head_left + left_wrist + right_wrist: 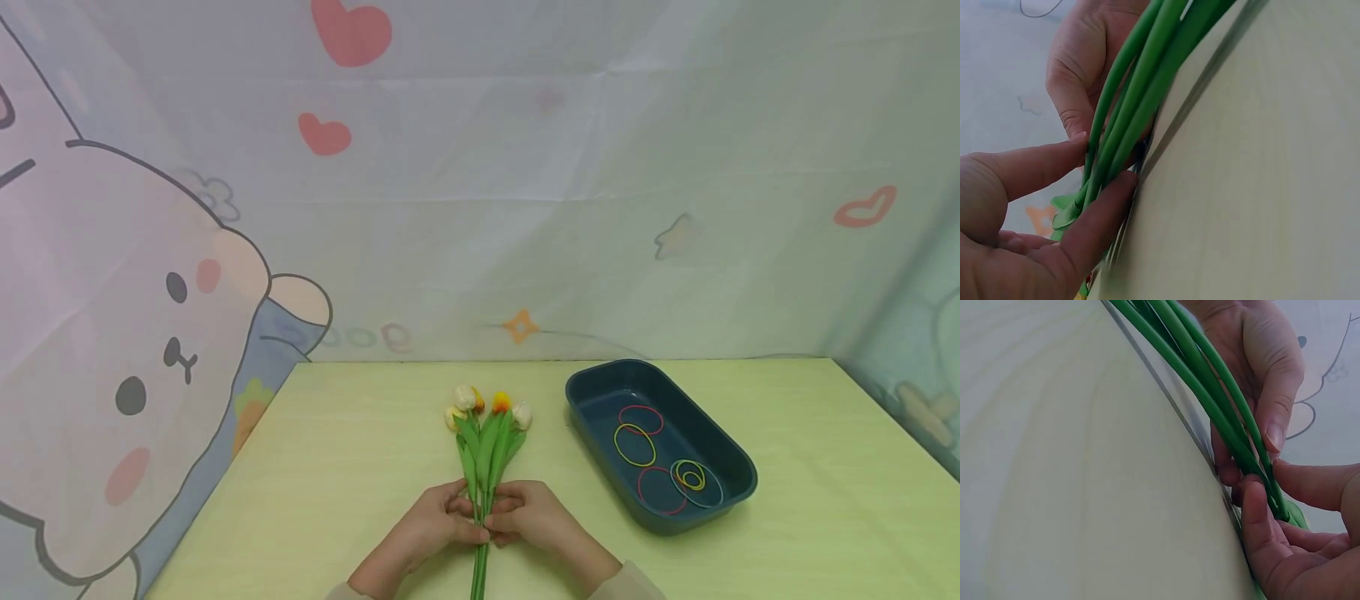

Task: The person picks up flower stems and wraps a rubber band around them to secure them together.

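A small bunch of artificial tulips (pixel 491 442) lies over the table, with white and yellow-orange blooms pointing away from me and the stems toward me. My left hand (pixel 444 518) pinches the green stems from the left, below the leaves. From the other side my right hand (pixel 536 518) pinches the same stems between thumb and fingers. Both wrist views show the bundled stems (pixel 1141 87) just above the tabletop, the two thumbs close together. Some fingers are hidden behind the stems (pixel 1210 394).
To the right stands a dark blue rectangular tray (pixel 600 462) with several thin coloured rings inside, among them a yellow ring (pixel 617 446) and a red ring (pixel 640 492). The pale yellow table (pixel 337 450) meets a printed cloth backdrop (pixel 480 250) at its far edge.
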A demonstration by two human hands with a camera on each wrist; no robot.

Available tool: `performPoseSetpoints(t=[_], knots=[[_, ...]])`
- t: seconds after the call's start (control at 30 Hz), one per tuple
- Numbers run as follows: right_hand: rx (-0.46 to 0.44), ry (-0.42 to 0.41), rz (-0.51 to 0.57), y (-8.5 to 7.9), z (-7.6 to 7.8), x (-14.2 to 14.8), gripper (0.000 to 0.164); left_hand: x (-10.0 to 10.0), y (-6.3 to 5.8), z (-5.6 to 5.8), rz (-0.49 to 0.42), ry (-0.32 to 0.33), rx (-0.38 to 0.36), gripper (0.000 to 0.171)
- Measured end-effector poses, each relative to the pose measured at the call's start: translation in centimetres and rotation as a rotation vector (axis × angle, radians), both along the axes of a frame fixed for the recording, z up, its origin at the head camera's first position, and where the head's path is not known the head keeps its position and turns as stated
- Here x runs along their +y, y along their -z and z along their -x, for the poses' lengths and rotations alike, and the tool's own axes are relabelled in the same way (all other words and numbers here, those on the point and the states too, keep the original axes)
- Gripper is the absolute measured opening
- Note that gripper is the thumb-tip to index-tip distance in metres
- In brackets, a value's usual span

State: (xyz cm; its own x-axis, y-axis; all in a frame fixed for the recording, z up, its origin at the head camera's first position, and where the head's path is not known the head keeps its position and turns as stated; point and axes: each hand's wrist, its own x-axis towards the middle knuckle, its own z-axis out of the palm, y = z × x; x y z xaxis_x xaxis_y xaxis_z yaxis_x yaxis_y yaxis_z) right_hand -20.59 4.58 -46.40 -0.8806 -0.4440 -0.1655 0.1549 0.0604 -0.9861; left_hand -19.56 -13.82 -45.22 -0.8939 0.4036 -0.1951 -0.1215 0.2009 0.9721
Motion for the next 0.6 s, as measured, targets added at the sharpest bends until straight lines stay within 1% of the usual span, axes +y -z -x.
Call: performPoseSetpoints(t=[0.13,0.37,0.53,0.6], knots=[[0.024,-0.001,-0.008,-0.06,-0.01,0.04,0.051,0.1,-0.16,-0.11,0.012,-0.002,-0.007,0.088],[0.048,0.005,-0.041,-0.05,-0.01,0.12,0.047,0.34,-0.16,-0.25,-0.024,-0.007,-0.052,0.092],[0.059,0.007,-0.057,0.06,-0.05,0.19,0.048,0.56,-0.22,-0.39,0.0,-0.013,-0.064,0.093],[0.06,0.009,-0.058,0.08,-0.06,0.2,0.048,0.6,-0.19,-0.39,-0.012,-0.015,-0.073,0.093]])
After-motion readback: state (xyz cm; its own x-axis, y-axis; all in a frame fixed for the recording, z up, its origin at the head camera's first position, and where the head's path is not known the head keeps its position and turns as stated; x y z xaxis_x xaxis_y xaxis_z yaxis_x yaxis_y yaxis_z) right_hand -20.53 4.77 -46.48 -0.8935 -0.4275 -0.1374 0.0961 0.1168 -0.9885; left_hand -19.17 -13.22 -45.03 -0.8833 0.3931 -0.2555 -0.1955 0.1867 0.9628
